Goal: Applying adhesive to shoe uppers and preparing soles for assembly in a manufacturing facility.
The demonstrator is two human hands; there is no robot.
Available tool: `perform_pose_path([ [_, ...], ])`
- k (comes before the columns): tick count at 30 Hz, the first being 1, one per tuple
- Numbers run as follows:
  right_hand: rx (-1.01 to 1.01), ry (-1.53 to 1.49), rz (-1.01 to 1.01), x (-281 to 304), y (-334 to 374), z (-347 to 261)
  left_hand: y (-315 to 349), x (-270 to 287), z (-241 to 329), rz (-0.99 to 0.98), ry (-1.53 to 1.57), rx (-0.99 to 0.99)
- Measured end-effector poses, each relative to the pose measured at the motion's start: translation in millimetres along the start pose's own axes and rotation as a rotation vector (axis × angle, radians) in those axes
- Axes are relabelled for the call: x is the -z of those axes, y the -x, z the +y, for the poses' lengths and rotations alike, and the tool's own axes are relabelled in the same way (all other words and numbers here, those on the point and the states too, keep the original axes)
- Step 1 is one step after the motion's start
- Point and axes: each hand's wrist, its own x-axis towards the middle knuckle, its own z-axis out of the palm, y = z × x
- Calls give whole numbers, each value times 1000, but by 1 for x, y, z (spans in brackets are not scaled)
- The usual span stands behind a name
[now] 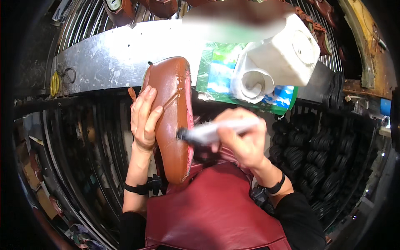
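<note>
A brown leather shoe (168,121) stands on its end over my lap, its toe toward me and a pink strip showing along its right edge. My left hand (146,116) holds it from the left, fingers spread over the upper. In my right hand (246,137) is a brush (204,132) with a pale handle and dark tip, smeared by motion. The dark tip overlaps the shoe's right side; whether it touches cannot be told. A dark red apron (216,204) covers my lap below the shoe.
A metal bench (100,62) crosses the far side. On it a white plastic container (275,54) lies on a green and blue plastic sheet (216,66). Yellow-handled scissors (55,83) hang at its left end. Brown shoes (121,10) sit on rollers behind; black soles (312,154) fill a right-hand rack.
</note>
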Motion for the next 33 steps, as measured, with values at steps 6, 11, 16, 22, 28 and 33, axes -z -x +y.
perform_pose_path([
  [6, 392, 266, -456, -8, 49, -38, -7, -1, 7, 8, -26, -26],
  [11, 30, -47, 15, -5, 29, -46, -14, 0, 17, 1, -77, -7],
  [16, 172, 86, -32, 3, 26, -44, -29, 4, 26, -41, -103, 50],
  [22, 509, 326, -283, 7, 10, -88, -58, 14, 34, -122, -141, 154],
  [28, 567, 402, -288, 8, -24, -116, -108, 26, 35, -212, -32, 325],
  [33, 734, 447, -264, 11, -71, -129, -151, 35, 17, -342, 114, 419],
])
